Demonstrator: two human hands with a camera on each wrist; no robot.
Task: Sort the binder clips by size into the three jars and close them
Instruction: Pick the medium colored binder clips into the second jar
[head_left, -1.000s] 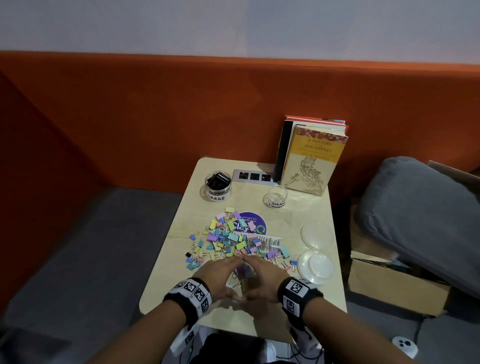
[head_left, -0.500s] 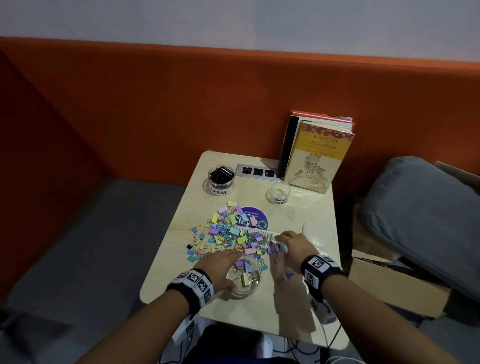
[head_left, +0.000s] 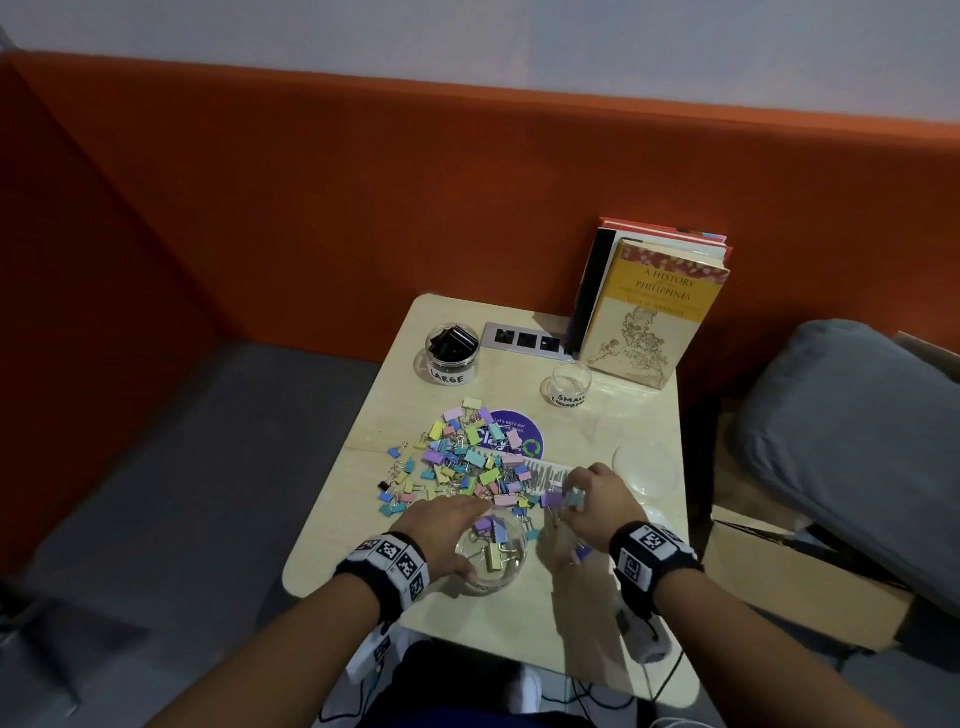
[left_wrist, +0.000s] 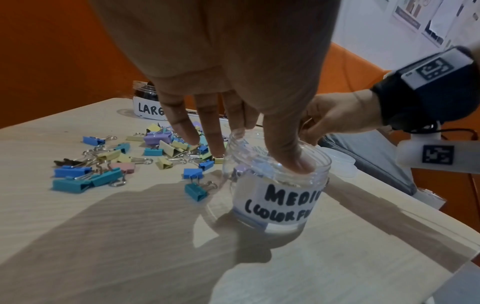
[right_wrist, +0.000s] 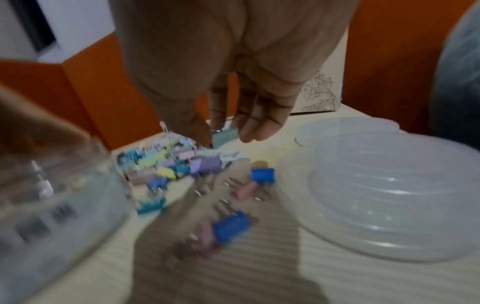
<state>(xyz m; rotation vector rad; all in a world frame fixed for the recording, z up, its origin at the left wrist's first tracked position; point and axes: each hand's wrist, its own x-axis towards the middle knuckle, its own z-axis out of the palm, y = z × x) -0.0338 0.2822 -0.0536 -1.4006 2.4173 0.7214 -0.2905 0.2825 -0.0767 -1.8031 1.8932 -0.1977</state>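
My left hand (head_left: 451, 524) holds the clear medium jar (head_left: 491, 564) near the table's front edge. In the left wrist view its thumb (left_wrist: 292, 160) dips inside the rim of this jar (left_wrist: 278, 193), labelled MEDIUM (COLORFUL), with the fingers along the far side. Several pastel clips lie inside. My right hand (head_left: 574, 498) is just right of the jar and pinches a teal binder clip (right_wrist: 224, 137) between thumb and fingers. The loose pile of coloured clips (head_left: 465, 462) spreads across mid-table. The LARGE jar (head_left: 451, 353) holds black clips. The SMALL jar (head_left: 569, 385) looks empty.
Clear plastic lids (head_left: 647, 470) lie right of my right hand, large in the right wrist view (right_wrist: 376, 195). Books (head_left: 649, 312) lean at the back right beside a socket strip (head_left: 524, 340). A purple sticker (head_left: 519, 434) lies under the pile. A grey cushion (head_left: 852, 441) sits off the right edge.
Both hands were together over the medium jar. My right hand has moved right to the pile's edge and taken up a teal clip. The left hand has stayed on the jar.
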